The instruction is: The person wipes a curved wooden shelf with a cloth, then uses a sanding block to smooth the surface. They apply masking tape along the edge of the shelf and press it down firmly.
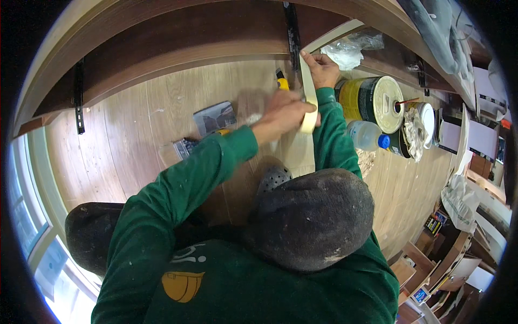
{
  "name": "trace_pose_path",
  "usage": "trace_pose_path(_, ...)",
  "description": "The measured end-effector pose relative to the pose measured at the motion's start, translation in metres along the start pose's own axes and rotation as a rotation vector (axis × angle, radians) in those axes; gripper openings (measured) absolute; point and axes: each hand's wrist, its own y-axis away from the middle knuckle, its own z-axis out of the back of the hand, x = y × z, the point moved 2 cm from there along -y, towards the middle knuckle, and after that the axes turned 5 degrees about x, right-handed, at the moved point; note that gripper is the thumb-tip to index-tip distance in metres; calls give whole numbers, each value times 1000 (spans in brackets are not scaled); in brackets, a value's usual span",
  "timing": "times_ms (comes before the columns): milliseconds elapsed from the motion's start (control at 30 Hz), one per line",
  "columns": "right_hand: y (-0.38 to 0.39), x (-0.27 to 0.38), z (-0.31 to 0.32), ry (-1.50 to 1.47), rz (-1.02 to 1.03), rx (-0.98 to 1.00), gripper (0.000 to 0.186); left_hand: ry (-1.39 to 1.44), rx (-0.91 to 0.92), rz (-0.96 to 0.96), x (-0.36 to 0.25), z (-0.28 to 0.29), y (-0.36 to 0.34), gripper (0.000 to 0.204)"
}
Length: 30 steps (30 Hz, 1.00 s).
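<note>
On the pale wood-plank floor (129, 119), close to a long dark-brown wooden frame (205, 59)

To my right sits a yellow-and-black metal can with a cream lid (359, 100), and nearer me a clear plastic bottle with a blue cap (362, 135). Ahead, a narrow black metal rail (292, 35) shows against the frame. My left hand (286, 114), blurred, is closed on a pale yellow roll of tape (308, 123). My right hand (322, 71) has its fingertips at the far end of the pale yellow tape strip (307, 81), just beside the rail; whether they pinch or press it, I cannot tell. The strip's long axis points away from me, leaning slightly left, with the roll nearer my body and my right hand nearer the rail. Beyond my left hand lies a small yellow-and-black cutter (283, 83).
</note>
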Motion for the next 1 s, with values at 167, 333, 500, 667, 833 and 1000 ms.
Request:
trace_pose_path(167, 0, 2, 6, 123, 8, 0, 44, 1000, 123, 564, -29, -35, 35, 32)
trace_pose_path(333, -4, -11, 0, 278, 119, 23, 40, 1080, 33, 430, -16, -32, 17, 33)
trace_pose_path(500, -4, -12, -4, 405, 133, 40, 38, 1033, -71, 353, -14, -24, 11, 36)
trace_pose_path(667, -10, 1, 6, 270, 149, 2, 35, 1059, -132, 357, -10, -18, 9, 29)
trace_pose_path(833, -2, 40, 33, -216, 86, -127, 35, 1050, -113, 377, 1, -18, 9, 28)
trace_pose_path(1000, 85, -14, 32, -183, -30, -183, 32, 878, -214, 260, -8, -14, 18, 33)
